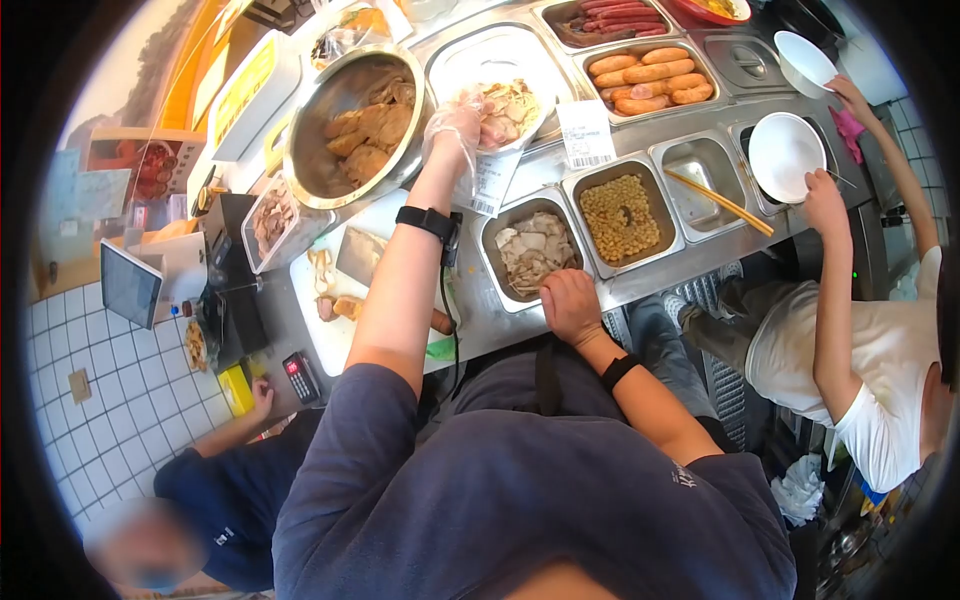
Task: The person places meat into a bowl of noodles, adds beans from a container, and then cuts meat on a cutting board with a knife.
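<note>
My left hand (455, 135), in a clear plastic glove, reaches over a white bowl (543, 118) of noodles topped with pink sliced meat (497, 128). Its fingers are closed at the meat, though the glove partly hides them. Beneath that bowl lies a printed paper slip (488, 185). My bare right hand (572, 305) rests at the counter edge, fingers loosely bent over the near corner of a steel pan (490, 240) of pale meat slices; it holds nothing. Left of my gloved hand stands a large steel bowl (300, 150) with browned meat pieces (365, 145).
Beside the slices are a pan of yellow kernels (625, 215) and chopsticks (720, 203) across another pan. Sausages (655, 80) fill a back pan. At right a co-worker holds white bowls (787, 157); another person's hand (262, 395) is at left. A cutting board (315, 270) lies left.
</note>
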Demonstrator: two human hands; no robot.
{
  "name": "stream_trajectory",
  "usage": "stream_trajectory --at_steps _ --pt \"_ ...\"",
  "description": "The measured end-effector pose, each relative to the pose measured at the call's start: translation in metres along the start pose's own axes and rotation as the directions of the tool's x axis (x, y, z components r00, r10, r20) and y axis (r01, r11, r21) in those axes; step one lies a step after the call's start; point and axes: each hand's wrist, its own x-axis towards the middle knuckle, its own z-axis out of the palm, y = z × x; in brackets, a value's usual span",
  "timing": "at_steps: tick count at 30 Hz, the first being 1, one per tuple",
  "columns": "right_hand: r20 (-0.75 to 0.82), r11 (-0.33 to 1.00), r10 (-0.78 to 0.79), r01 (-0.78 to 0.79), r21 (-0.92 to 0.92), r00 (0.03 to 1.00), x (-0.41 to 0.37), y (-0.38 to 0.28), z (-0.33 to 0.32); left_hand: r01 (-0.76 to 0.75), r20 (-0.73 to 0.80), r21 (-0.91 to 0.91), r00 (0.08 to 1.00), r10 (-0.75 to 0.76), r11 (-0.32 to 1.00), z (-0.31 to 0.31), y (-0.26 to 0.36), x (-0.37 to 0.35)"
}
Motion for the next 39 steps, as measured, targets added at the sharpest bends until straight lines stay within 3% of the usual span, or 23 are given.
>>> stream_trajectory --at_steps 3,6,8,10,11,12,14,15,17,18,21,24,25,28,29,32,35,36,38,39 --pt "-0.007 1.000 -0.008 0.008 0.009 1.000 0.000 0.000 0.000 0.092 -0.050 0.146 0.995 -0.086 0.985 0.011 0.002 -0.004" --pt "-0.010 1.000 -0.014 0.014 0.016 1.000 0.000 0.001 0.001 0.069 0.023 0.330 0.996 -0.081 0.941 0.018 0.002 -0.003" --pt "-0.010 1.000 -0.015 0.015 0.014 1.000 0.000 0.001 0.000 -0.192 -0.021 0.518 0.971 0.238 0.833 0.029 -0.005 -0.008" --pt "-0.009 1.000 -0.019 0.019 0.012 1.000 0.000 0.002 0.000 -0.411 -0.001 0.728 0.800 0.599 0.549 0.045 -0.021 -0.018" --pt "-0.006 1.000 -0.016 0.016 0.015 1.000 0.000 0.002 0.001 -0.421 0.052 0.634 0.860 0.508 0.649 0.057 -0.005 -0.045" --pt "-0.003 1.000 -0.014 0.014 0.016 1.000 -0.001 0.002 0.002 -0.525 0.192 0.546 0.837 0.512 0.653 0.065 -0.025 -0.037" --pt "0.009 1.000 -0.011 0.011 0.013 1.000 -0.002 0.003 0.002 -0.736 0.603 0.588 0.675 0.425 0.336 0.080 -0.039 -0.038" --pt "0.016 1.000 -0.011 0.011 0.011 1.000 -0.003 0.003 0.002 -0.867 0.744 0.461 0.494 0.451 0.189 0.092 -0.057 -0.036" --pt "0.022 1.000 -0.012 0.012 0.004 1.000 -0.002 0.003 0.002 -0.835 0.820 0.541 0.550 0.158 0.099 0.120 -0.062 -0.051" --pt "0.022 1.000 -0.013 0.013 0.001 1.000 -0.002 0.002 0.002 -0.821 0.822 0.569 0.570 0.004 0.046 0.132 -0.062 -0.057" --pt "0.005 1.000 -0.020 0.021 -0.023 1.000 -0.002 0.002 0.003 -0.670 0.656 0.740 0.695 -0.294 0.065 0.156 -0.081 -0.054" --pt "0.052 0.999 -0.002 0.004 -0.034 0.999 -0.003 0.001 0.000 -0.458 0.504 0.858 0.839 -0.207 0.233 0.158 -0.070 -0.074" --pt "0.065 0.999 -0.001 0.004 -0.042 0.998 -0.005 0.002 0.000 -0.463 0.514 0.857 0.790 -0.333 0.225 0.163 -0.076 -0.066" --pt "0.077 0.998 -0.002 0.008 -0.067 0.997 -0.010 0.005 0.005 -0.330 0.366 0.924 0.909 -0.200 0.194 0.169 -0.106 -0.065" --pt "0.073 0.998 -0.003 0.007 -0.061 0.997 -0.010 0.005 0.006 -0.411 0.442 0.896 0.857 -0.264 0.168 0.170 -0.105 -0.062" --pt "0.068 0.998 -0.001 0.006 -0.066 0.998 -0.009 0.005 0.004 -0.268 0.346 0.933 0.849 -0.400 0.240 0.177 -0.090 -0.061" --pt "0.050 0.998 0.002 0.001 -0.060 0.999 -0.007 0.004 0.005 -0.304 0.377 0.918 0.868 -0.322 0.255 0.178 -0.080 -0.065" --pt "0.043 0.999 0.007 -0.004 -0.054 0.999 -0.007 0.004 0.005 -0.488 0.463 0.871 0.771 -0.438 0.062 0.184 -0.084 -0.057" --pt "0.041 0.998 0.016 -0.013 -0.064 0.999 -0.007 0.003 0.006 -0.798 0.480 0.557 0.535 -0.695 -0.230 0.190 -0.074 -0.051" --pt "0.041 0.997 0.020 -0.017 -0.070 0.999 -0.008 0.002 0.005 -0.783 0.555 0.587 0.574 -0.602 -0.205 0.192 -0.071 -0.052"
